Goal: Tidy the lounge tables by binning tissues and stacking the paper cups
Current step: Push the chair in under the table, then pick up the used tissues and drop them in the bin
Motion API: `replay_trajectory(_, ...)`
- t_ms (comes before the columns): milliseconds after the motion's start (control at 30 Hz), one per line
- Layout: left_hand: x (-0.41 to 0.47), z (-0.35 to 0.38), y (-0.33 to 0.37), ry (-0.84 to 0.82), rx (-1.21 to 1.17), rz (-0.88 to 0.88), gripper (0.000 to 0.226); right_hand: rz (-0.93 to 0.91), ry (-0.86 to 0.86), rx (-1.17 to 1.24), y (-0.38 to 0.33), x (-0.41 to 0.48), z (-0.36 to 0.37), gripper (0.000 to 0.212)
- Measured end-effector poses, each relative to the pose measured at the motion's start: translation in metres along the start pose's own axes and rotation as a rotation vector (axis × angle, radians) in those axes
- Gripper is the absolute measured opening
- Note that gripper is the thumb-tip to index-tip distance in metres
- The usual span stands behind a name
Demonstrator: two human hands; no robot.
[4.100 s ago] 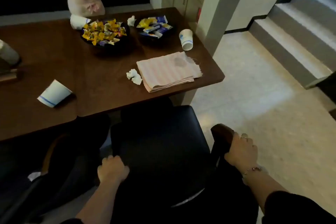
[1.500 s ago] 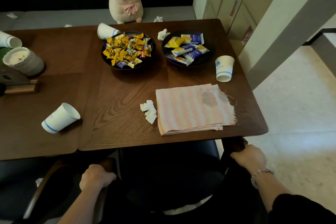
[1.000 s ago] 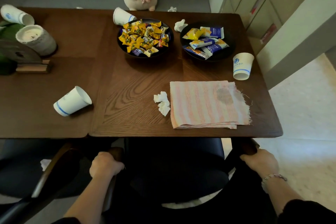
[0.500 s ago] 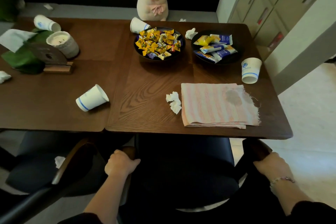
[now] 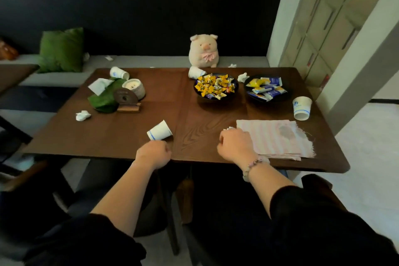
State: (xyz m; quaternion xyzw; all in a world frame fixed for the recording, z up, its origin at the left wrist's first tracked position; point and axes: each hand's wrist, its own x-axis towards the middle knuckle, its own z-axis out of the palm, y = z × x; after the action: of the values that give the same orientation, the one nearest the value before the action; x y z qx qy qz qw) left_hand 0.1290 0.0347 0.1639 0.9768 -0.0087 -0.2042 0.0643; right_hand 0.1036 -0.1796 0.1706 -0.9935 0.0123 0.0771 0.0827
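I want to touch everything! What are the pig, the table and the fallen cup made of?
Pig: soft plush fabric, it seems; it has a fuzzy matte surface and a rounded, stuffed shape.
Table: wood or wood veneer, smooth with a slight sheen; grain lines show.
Cup: probably thin paper; it is matte white with a blue band.

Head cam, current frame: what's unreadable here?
1. Head view: the right hand covers most of the crumpled tissue, so its grip is unclear.
2. Head view: the left hand curls away from the camera, so contact with the tipped cup is unclear.
3. The upright cup has a logo too small to read.
4. Under the table it is too dark to see.
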Motion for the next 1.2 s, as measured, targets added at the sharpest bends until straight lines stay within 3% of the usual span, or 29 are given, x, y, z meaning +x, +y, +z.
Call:
replay_trajectory(100, -0.017, -0.011, 0.014, 0.208, -0.048, 0.006, 0.03, -0.071, 0.116, -0.005, -0.009, 0.004, -0.021, 0.031)
replay_trajectory(167, -0.026, -0.009, 0.021, 0.262, -0.059, 0.004, 0.029, -0.087, 0.138, -0.008, -0.007, 0.004, -0.022, 0.03)
replay_trajectory(333, -0.031, 0.009, 0.025, 0.245, -0.148, -0.009, 0.027, -0.122, 0.071, -0.064, 0.0, 0.002, -0.005, 0.032)
replay_trajectory(567, -0.008, 0.005, 0.076, 0.281, -0.099, 0.137, 0.028, -0.097, 0.046, -0.065, 0.03, 0.007, -0.004, 0.034)
replay_trajectory(900, 0.06, 0.024, 0.155, 0.114, 0.018, 0.358, 0.064, 0.218, -0.058, -0.062, 0.127, 0.012, -0.003, 0.035)
replay_trajectory(1200, 0.138, 0.067, 0.189, -0.125, -0.018, 0.402, 0.063, 0.36, -0.12, -0.069, 0.166, 0.029, 0.025, 0.03)
